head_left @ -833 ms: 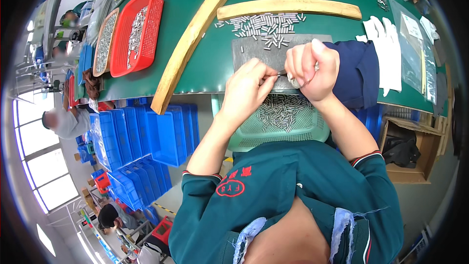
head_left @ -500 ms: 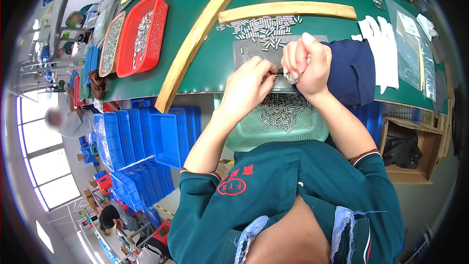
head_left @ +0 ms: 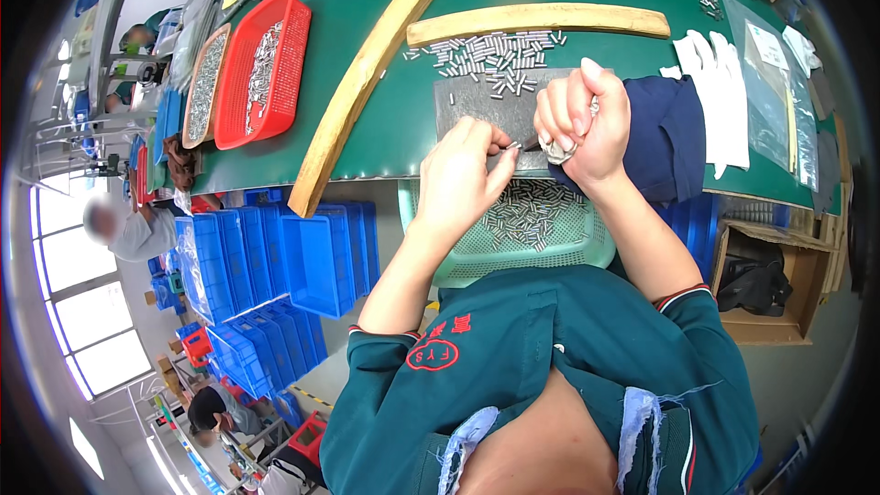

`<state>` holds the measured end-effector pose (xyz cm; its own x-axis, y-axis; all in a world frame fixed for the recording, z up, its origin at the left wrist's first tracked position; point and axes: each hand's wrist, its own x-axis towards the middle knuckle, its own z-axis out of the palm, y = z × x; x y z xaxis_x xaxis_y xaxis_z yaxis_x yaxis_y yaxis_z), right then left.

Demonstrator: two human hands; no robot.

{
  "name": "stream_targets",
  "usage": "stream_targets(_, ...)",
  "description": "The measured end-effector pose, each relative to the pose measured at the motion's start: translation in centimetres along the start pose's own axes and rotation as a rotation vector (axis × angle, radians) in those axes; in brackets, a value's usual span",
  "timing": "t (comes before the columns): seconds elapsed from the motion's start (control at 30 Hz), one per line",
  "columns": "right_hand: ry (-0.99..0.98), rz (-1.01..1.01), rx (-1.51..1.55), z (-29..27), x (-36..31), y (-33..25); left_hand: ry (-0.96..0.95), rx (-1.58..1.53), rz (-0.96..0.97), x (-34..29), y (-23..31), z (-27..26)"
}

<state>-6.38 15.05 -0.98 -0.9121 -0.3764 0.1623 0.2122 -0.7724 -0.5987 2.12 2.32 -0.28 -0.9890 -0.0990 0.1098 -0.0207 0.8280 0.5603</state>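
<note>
Thumb and fingertips of my left hand (head_left: 458, 174) pinch a small silver metal pin (head_left: 514, 146) over the front of a dark grey mat (head_left: 467, 101). Just right of it, my right hand (head_left: 591, 128) is closed in a fist round something wrapped in whitish cloth (head_left: 556, 150); the rest of that thing is hidden in the palm. Beyond the mat lies a loose heap of similar metal pins (head_left: 495, 55). Below the table edge, in front of my body, a pale green basket (head_left: 440, 247) holds many more pins.
Two wooden strips (head_left: 541, 18) (head_left: 367, 82) border the heap. At left stand a red basket (head_left: 293, 73) and a shallower tray (head_left: 194, 119) of metal parts. Navy cloth (head_left: 665, 137) and white gloves (head_left: 715, 92) lie right. Blue crates (head_left: 316, 261) stand below left.
My hands have moved apart slightly, the left one back toward me and the right one a little to the right. The silver pin now shows in my left fingertips.
</note>
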Motion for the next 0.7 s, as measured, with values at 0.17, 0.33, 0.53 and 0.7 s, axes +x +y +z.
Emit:
stream_targets(0.17, -0.036, 0.001, -0.091, 0.2, 0.0, -0.1, -0.031, -0.047, 0.001, 0.3, -0.5, 0.0)
stream_targets(0.33, -0.053, -0.001, -0.109, 0.2, -0.1, 0.1, -0.060, -0.096, -0.034, 0.4, -0.6, -0.1)
stream_targets(0.53, -0.154, -0.047, -0.246, 0.4, -0.4, 0.2, -0.003, -0.148, 0.030, 0.2, -1.0, 0.2)
stream_targets(0.7, -0.036, -0.026, -0.040, -0.2, -0.3, 0.3, -0.007, -0.201, 0.060, 0.2, -1.2, 0.3)
